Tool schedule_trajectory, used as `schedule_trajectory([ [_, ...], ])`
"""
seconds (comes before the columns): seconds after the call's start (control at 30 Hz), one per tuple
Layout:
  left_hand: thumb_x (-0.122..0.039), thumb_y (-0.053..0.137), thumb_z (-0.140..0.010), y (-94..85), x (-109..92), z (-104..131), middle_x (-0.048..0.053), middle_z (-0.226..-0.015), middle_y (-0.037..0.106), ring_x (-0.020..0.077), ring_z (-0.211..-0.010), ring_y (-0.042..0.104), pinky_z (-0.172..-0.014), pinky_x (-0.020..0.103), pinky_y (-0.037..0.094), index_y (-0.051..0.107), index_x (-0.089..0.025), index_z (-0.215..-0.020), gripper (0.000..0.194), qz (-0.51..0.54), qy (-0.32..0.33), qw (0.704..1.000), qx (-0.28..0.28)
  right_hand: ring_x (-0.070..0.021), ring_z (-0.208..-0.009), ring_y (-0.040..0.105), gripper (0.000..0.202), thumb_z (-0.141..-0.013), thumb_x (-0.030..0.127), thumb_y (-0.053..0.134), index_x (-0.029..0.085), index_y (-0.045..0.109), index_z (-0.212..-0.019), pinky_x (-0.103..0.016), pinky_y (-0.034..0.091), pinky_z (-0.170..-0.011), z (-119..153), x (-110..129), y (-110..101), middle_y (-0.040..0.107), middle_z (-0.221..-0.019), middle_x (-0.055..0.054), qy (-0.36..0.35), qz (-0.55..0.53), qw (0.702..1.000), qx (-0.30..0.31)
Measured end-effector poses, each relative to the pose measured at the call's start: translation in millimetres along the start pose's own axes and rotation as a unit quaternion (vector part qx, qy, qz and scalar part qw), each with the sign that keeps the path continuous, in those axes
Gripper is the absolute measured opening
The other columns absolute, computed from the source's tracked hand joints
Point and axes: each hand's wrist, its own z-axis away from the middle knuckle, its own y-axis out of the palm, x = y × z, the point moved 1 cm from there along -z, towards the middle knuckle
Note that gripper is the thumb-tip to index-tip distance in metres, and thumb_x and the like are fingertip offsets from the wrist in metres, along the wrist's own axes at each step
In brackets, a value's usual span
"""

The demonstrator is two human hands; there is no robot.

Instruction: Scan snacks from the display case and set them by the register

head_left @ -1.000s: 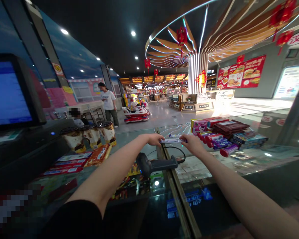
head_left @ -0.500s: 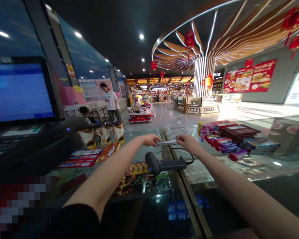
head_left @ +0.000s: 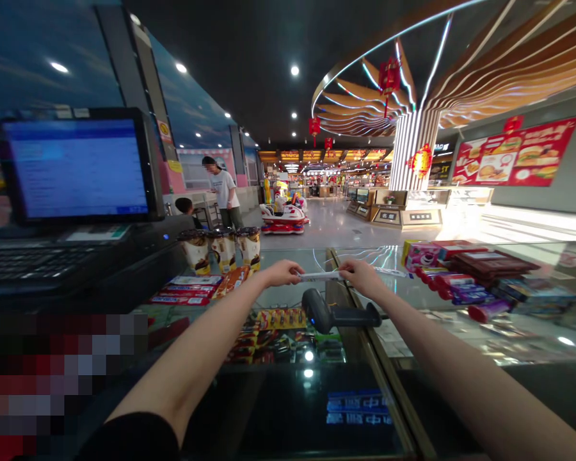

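Note:
My left hand [head_left: 284,273] and my right hand [head_left: 361,277] are stretched out over the glass counter [head_left: 288,397]. Between them is a thin, flat, whitish strip-like item [head_left: 320,276], seen almost edge-on, so its kind is unclear. The fingers of each hand pinch one end of it, and it lies nearly level. Closer to me, a dark handheld barcode scanner [head_left: 338,315] rests on the glass just below the hands, across the counter's metal strip [head_left: 381,358].
Left stand a monitor [head_left: 77,169], a keyboard [head_left: 29,266], three lidded cups [head_left: 222,248] and red snack packets [head_left: 187,291]. Candy tubes [head_left: 454,285] and boxes [head_left: 422,256] lie right. Beyond the counter are a person in a white shirt [head_left: 224,189] and a white-red kiddie ride [head_left: 284,216].
The view has turned left, so the surroundings appear further right and more of the monitor shows. Both hands still hold the whitish item, at about the same height.

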Motion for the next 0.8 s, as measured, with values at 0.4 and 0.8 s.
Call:
schedule_trajectory([
  [0.4, -0.046, 0.056, -0.080, 13.2, 19.0, 46.4, 0.003, -0.078, 0.063, 0.0133, -0.067, 0.056, -0.062, 0.025, 0.047, 0.068, -0.014, -0.095, 0.037, 0.043, 0.020, 0.988, -0.144, -0.0169, -0.079, 0.066, 0.014, -0.080, 0.024, 0.059, 0.020, 0.072, -0.084, -0.025, 0.043, -0.068, -7.2, 13.6, 21.5, 0.073, -0.082, -0.002, -0.030, -0.018, 0.999, 0.009],
  [0.8, -0.045, 0.068, -0.071, 24.7, 20.2, 69.4, 0.004, -0.078, 0.068, 0.0148, -0.074, 0.063, -0.064, 0.024, 0.045, 0.064, -0.015, -0.089, 0.035, 0.270, -0.032, 0.940, -0.204, -0.0179, -0.077, 0.066, 0.015, -0.081, 0.028, 0.058, 0.021, 0.071, -0.084, -0.027, 0.045, -0.068, -3.7, 16.0, 29.1, 0.074, -0.081, -0.002, -0.056, -0.051, 0.997, 0.031],
])
